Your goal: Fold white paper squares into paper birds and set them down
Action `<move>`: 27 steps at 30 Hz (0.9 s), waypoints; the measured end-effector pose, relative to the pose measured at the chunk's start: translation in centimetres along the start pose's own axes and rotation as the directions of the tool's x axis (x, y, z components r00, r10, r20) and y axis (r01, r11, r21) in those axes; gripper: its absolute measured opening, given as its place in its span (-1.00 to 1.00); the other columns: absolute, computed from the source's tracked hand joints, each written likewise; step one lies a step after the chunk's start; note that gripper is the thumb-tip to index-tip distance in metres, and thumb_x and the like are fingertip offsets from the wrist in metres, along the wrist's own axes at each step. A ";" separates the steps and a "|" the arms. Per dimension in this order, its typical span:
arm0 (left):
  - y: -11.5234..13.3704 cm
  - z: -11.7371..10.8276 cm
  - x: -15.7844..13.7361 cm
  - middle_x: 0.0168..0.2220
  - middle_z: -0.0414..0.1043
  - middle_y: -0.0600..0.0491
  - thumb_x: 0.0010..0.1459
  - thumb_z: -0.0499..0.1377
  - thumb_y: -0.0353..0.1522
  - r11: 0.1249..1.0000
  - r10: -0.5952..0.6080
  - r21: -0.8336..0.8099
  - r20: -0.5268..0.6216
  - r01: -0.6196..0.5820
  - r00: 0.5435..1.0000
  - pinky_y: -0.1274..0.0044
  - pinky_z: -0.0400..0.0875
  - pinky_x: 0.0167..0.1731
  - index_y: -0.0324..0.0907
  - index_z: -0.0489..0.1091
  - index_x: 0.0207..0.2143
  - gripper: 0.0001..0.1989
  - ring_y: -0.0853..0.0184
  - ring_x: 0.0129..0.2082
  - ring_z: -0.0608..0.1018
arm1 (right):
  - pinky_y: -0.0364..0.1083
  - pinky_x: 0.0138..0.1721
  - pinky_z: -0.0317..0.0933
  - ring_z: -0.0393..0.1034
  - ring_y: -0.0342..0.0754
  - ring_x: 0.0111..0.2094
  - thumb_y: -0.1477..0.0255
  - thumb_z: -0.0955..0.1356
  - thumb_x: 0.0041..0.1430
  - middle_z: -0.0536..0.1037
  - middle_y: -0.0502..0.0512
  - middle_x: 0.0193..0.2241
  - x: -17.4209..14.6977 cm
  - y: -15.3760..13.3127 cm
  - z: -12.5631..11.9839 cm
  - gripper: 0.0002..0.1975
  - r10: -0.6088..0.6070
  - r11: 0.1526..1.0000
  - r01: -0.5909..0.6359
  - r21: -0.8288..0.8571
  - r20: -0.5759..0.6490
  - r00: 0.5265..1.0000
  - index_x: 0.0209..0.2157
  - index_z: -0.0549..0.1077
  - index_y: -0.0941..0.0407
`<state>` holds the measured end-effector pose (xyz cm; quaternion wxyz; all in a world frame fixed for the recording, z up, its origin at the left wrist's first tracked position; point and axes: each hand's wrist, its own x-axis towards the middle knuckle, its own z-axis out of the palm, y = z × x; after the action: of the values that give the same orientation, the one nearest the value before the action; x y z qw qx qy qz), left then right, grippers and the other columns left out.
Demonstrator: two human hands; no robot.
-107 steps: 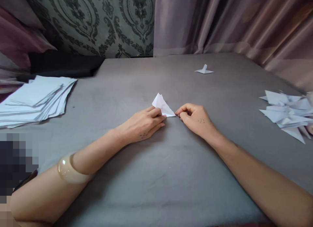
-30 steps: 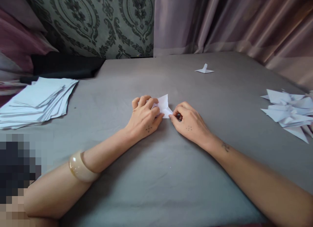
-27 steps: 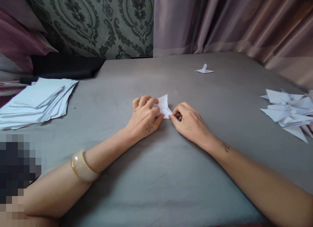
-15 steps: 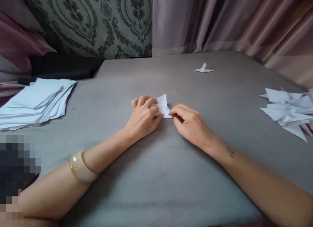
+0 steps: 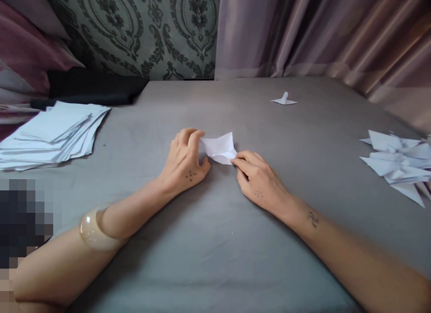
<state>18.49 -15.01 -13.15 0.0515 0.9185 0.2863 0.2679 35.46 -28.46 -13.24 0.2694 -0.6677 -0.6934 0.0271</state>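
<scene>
A small folded piece of white paper [image 5: 219, 147] is partly opened out in the middle of the grey cloth, one pointed corner standing up at its far right. My right hand [image 5: 262, 176] pinches its right end between thumb and fingertips. At the paper's left end is my left hand [image 5: 185, 158], thumb and index finger spread apart. The index fingertip comes up to the paper's left edge; whether it touches, I cannot tell.
A stack of white paper sheets [image 5: 60, 131] lies at left, before a black cloth item [image 5: 97, 88]. Several folded paper shapes [image 5: 397, 156] are heaped at right. A single folded paper shape [image 5: 284, 99] sits farther back. Curtains [image 5: 256, 30] and a patterned wall border the grey surface [image 5: 215, 241].
My left hand has drawn back leftward off the paper, and its fingers have spread. More of the paper shows, opened wider. My right hand still pinches the right end. The view has shifted slightly.
</scene>
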 end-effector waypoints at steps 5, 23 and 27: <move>-0.2 0.2 0.1 -0.03 0.23 -0.15 0.08 0.17 -0.39 0.995 -0.046 -0.093 -0.026 0.044 0.999 0.29 0.39 -0.13 -0.18 0.22 -0.01 -0.61 0.16 -0.08 0.38 | 0.02 -0.17 0.29 0.29 0.03 -0.16 0.67 0.16 0.17 0.44 0.20 -0.14 0.0 -0.1 0.0 -0.59 0.008 0.999 -0.006 -0.033 0.055 0.998 -0.06 0.47 0.13; -0.3 -1.6 2.2 -0.11 0.52 0.02 0.25 0.06 -0.23 0.933 0.081 -0.360 0.288 0.029 0.954 0.26 0.13 0.05 -0.12 0.44 -0.30 -0.78 0.20 -0.03 0.40 | 0.01 -0.19 0.27 0.25 0.04 -0.14 0.68 0.13 0.17 0.42 0.18 -0.15 0.0 -0.1 0.0 -0.52 -0.016 0.998 0.021 -0.051 0.096 0.995 0.02 0.44 0.08; -0.4 -1.4 2.3 -0.09 0.51 0.00 0.26 0.05 -0.24 0.898 0.073 -0.435 0.303 0.070 0.950 0.32 0.25 0.00 -0.11 0.44 -0.24 -0.78 0.21 -0.02 0.40 | 0.01 -0.18 0.26 0.26 0.04 -0.13 0.68 0.13 0.17 0.42 0.18 -0.13 0.0 -0.2 0.0 -0.54 -0.007 0.998 0.013 -0.054 0.096 0.995 -0.01 0.45 0.11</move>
<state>19.17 -13.49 -11.03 0.3022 0.9137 0.2058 0.1772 35.26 -28.46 -13.15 0.2175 -0.6693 -0.7094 0.0390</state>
